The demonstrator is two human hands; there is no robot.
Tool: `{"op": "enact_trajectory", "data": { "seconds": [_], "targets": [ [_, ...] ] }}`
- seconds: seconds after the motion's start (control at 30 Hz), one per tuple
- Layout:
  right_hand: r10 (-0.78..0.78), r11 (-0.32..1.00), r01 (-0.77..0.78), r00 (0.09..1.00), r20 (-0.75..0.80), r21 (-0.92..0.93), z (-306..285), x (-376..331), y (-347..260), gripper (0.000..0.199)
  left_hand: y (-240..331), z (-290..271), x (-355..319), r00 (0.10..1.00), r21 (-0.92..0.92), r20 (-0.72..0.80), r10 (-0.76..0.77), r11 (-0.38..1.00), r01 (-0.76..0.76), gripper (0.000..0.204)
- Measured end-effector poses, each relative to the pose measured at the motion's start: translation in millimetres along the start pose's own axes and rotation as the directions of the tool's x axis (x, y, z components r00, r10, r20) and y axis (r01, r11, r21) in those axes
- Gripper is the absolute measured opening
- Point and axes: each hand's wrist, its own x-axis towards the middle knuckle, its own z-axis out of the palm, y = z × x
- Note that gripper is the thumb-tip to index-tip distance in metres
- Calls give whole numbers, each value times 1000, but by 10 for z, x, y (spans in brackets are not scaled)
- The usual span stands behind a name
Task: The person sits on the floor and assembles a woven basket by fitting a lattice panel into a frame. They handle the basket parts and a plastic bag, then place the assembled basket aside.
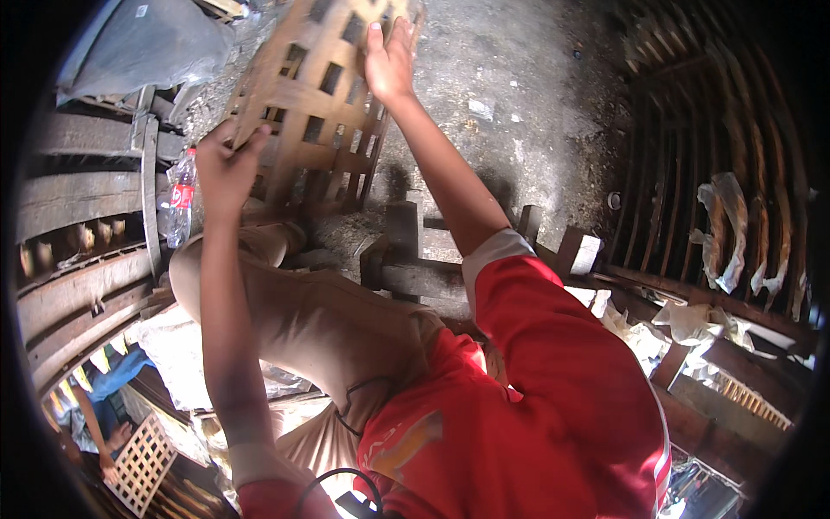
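Arms stretch forward and up from the lower edge, both reaching to one wooden lattice panel (316,104) that stands tilted on the ground ahead of the person's bent knee. The left hand (226,164) is raised with the elbow low and the forearm nearly upright; its fingers (251,138) are curled shut around the panel's lower left edge, thumb side toward the camera. The right hand (389,65) is farther out on an almost straight arm, laid against the panel's upper right part, fingers (376,39) extended and spread over the slats with the tips hooked at the top, pressing rather than fully wrapped. So the panel is held between the two hands, left edge gripped, right side braced.

Counted: two hands on the work, one lattice panel in them. One plastic bottle (180,203) with a red label stands just left of the left wrist, beside a row of dark curved planks (78,225). A second, paler lattice panel (143,463) shows at the lower left, where another person's hand (111,471) rests on it; that person's sleeve is blue. One grey sack (143,43) lies at the upper left. On the right, curved wooden ribs (735,147) carry a few crumpled pale plastic scraps (726,225). The concrete ground (510,95) beyond the panel is bare and dusty
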Motion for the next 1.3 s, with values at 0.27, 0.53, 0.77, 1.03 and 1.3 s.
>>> {"op": "enact_trajectory", "data": {
  "seconds": [0.27, 0.53, 0.77, 1.03, 1.3],
  "targets": [
    [327, 879, -344, 939, -109, -331, -570, -407, 827, 85, 198, -158, 34, 935, -455, -28, -354, 837, 304, 9],
    [407, 772, -501, 863, 301, 392, -1046, -664, 432, 57, 228, -330, 43, 878, -558, 2, -478, 728, 398, 11],
    [84, 740, -401, 851, 518, 539, -1535, -826, 114, 34, -46, -405, 130, 829, -325, -89, -552, 803, 500, 30],
    [35, 541, -407, 885, 463, 736, -1554, -775, 223, 35, -237, -352, 146, 794, -336, 38, -606, 741, 581, 32],
    [-332, 99, -437, 832, 443, 894, -1486, -868, 4, 85, -95, -273, 124, 698, -402, 166, -696, 599, 693, 36]
  ]
}}
